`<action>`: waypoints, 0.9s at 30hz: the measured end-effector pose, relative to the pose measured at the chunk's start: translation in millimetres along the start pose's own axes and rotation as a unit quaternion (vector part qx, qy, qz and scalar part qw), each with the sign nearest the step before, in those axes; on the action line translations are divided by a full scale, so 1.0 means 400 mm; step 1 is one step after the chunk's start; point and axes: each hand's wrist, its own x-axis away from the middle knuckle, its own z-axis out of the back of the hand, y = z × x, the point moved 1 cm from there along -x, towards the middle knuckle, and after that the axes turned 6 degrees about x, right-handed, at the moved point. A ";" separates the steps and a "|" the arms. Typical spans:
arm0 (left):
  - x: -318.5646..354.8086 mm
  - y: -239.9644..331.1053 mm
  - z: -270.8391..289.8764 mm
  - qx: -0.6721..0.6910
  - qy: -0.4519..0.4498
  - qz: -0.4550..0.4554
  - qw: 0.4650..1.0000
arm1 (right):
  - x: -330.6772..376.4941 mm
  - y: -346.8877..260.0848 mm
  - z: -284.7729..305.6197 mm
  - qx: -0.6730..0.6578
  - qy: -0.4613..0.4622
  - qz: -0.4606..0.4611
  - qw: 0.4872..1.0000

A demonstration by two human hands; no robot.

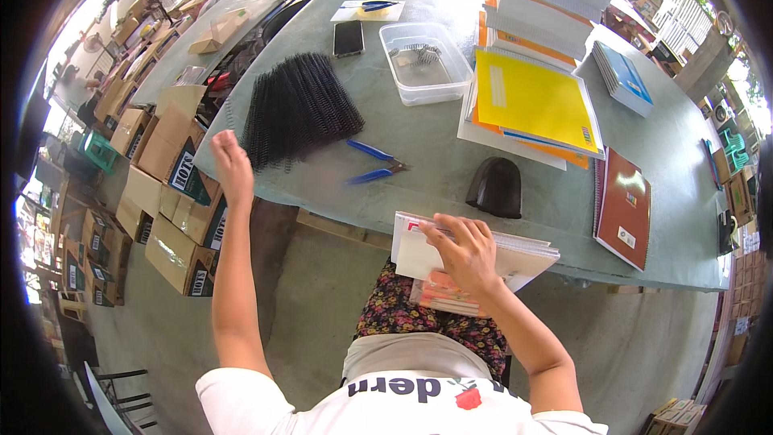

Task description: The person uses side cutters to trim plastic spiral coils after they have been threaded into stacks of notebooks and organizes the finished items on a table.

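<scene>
My left hand (233, 167) is raised at the table's left edge, beside a large pile of black binding coils (299, 109). Its fingers are pressed together, and a thin, faint coil (229, 113) rises from the fingertips. My right hand (465, 256) grips a white-covered notebook (415, 248) from above, its fingers across the cover. The notebook leans between the table's front edge and my lap, with its page edges upward. Below it, a pinkish-orange printed part (447, 294) shows. Blue-handled pliers (377, 165) lie spread between the coils and a dark rounded block (495, 187).
A clear plastic tub (425, 90) holds small coil pieces. Tall paper stacks (539, 12) and yellow notebooks (531, 101) stand at the back. Brown (624, 209) and blue notebooks (622, 76) lie right. A phone (348, 38) lies behind the coils; cardboard boxes (173, 254) stand left.
</scene>
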 end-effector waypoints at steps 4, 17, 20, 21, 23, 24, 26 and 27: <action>0.054 0.204 0.102 0.214 -0.073 0.117 0.967 | 0.024 -0.015 0.032 0.028 0.015 0.057 0.998; 0.556 0.357 -0.033 -0.048 -0.656 0.145 0.740 | -0.039 -0.057 -0.007 -0.034 -0.147 -0.063 0.987; 0.540 0.363 -0.058 -0.051 -0.629 0.152 0.761 | -0.029 -0.036 -0.024 -0.012 -0.170 -0.065 0.983; 0.507 0.360 -0.056 -0.004 -0.586 0.166 0.793 | -0.032 -0.033 -0.025 -0.024 -0.171 -0.070 0.982; 0.473 0.367 -0.060 0.043 -0.538 0.178 0.823 | -0.038 -0.049 -0.022 -0.004 -0.148 -0.072 0.986; 0.466 0.375 -0.060 0.054 -0.521 0.170 0.835 | -0.039 -0.056 -0.020 0.015 -0.126 -0.076 0.989; 0.465 0.373 -0.068 0.065 -0.504 0.161 0.846 | -0.025 -0.039 -0.052 0.035 -0.096 -0.053 0.993; 0.469 0.365 -0.075 0.072 -0.490 0.093 0.863 | -0.027 -0.035 -0.056 0.056 -0.067 -0.029 0.996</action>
